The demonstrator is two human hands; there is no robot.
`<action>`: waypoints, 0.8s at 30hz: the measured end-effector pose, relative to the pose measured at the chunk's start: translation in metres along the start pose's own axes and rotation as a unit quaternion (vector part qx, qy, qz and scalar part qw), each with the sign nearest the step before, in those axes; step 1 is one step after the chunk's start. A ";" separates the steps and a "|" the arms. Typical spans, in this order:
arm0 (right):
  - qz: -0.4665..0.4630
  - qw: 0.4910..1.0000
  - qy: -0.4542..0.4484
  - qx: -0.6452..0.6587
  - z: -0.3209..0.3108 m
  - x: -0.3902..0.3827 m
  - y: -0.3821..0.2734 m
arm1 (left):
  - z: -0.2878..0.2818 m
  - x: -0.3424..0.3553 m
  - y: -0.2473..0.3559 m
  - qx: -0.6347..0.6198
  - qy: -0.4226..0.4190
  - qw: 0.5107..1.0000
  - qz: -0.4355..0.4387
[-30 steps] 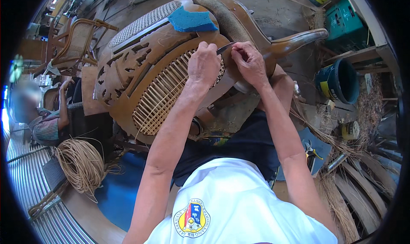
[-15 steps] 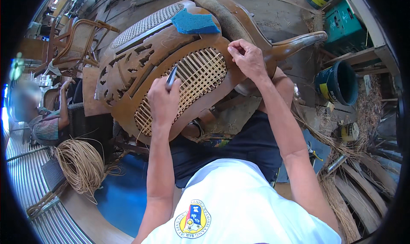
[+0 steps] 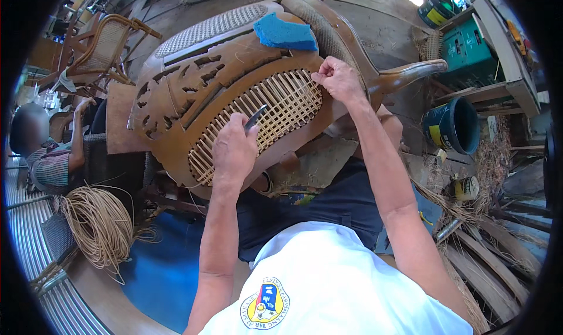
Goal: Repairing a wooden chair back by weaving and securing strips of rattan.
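Observation:
A carved brown wooden chair back (image 3: 167, 153) lies before me, its curved opening crossed by pale woven cane strips (image 3: 287, 113). The weave is denser toward the right and mostly parallel strips at the left. My left hand (image 3: 231, 153) is closed around a dark, slim pointed tool (image 3: 256, 117), whose tip is over the strips. At the upper right end of the opening, my right hand (image 3: 341, 84) is closed in a pinch at the rim. What lies between its fingertips is too small to make out. A blue foam piece (image 3: 284, 33) rests on the wood above the weave.
A coil of cane (image 3: 99, 223) lies at the lower left, near a seated person (image 3: 53, 153). Another cane chair (image 3: 108, 48) stands behind. To the right are a dark bucket (image 3: 457, 127), a green crate (image 3: 469, 50) and loose fibres (image 3: 492, 165).
The tool in my left hand has moved right and down over the weave, its tip now tilted to the right. My right hand stays pinched at the rim. The whole view has shifted slightly.

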State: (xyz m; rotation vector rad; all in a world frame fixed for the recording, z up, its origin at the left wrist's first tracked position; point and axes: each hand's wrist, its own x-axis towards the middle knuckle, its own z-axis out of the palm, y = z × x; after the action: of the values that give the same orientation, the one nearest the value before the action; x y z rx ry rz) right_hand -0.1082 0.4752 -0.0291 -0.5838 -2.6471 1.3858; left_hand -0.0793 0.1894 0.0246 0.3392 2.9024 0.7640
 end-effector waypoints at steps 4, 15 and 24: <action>-0.016 0.999 -0.025 -0.028 -0.001 0.004 0.001 | 0.006 0.015 0.011 0.028 0.001 1.000 0.009; -0.333 0.939 0.071 -0.051 -0.008 -0.033 0.009 | -0.013 0.004 -0.007 -0.063 0.141 0.986 0.067; -0.511 0.814 -0.019 -0.277 -0.016 -0.018 0.003 | -0.034 -0.061 -0.045 -0.156 0.166 0.973 -0.032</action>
State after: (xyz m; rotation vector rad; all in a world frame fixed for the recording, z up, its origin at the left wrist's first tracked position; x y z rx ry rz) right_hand -0.0866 0.4829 -0.0209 0.7909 -2.5998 0.3029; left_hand -0.0345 0.1198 0.0355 0.0893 2.9952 1.3589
